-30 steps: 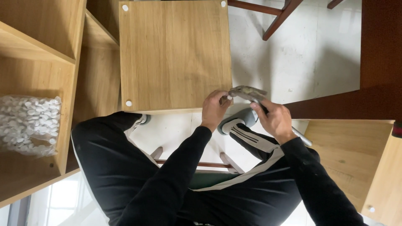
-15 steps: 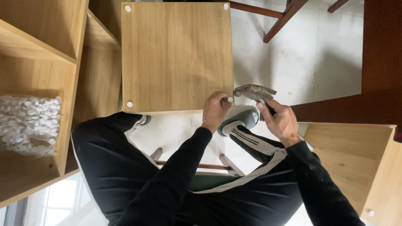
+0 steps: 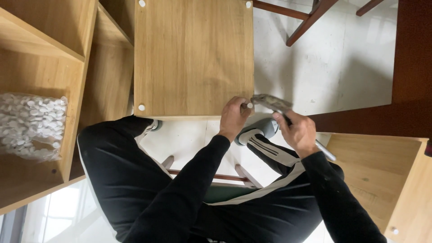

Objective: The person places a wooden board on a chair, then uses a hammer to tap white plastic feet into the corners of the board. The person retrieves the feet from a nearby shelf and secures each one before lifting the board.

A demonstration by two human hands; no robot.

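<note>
A light wooden panel [image 3: 193, 58] lies in front of me with white round caps at its corners. My left hand [image 3: 234, 116] pinches a small white cap [image 3: 249, 105] against the panel's near right corner. My right hand [image 3: 298, 133] grips the metal handle of a hammer [image 3: 274, 104]. The hammer's head hangs just right of that cap, almost touching it. My legs in black trousers with white stripes fill the lower part of the view.
A wooden shelf unit [image 3: 54, 67] stands at the left with a clear bag of white caps [image 3: 29, 126] in it. Another wooden panel [image 3: 382, 171] lies at the lower right. Dark red chair legs [image 3: 310, 22] cross the white floor beyond.
My left hand slid up to the panel's corner and now presses the cap there. The hammer head followed leftward and came close to the cap.
</note>
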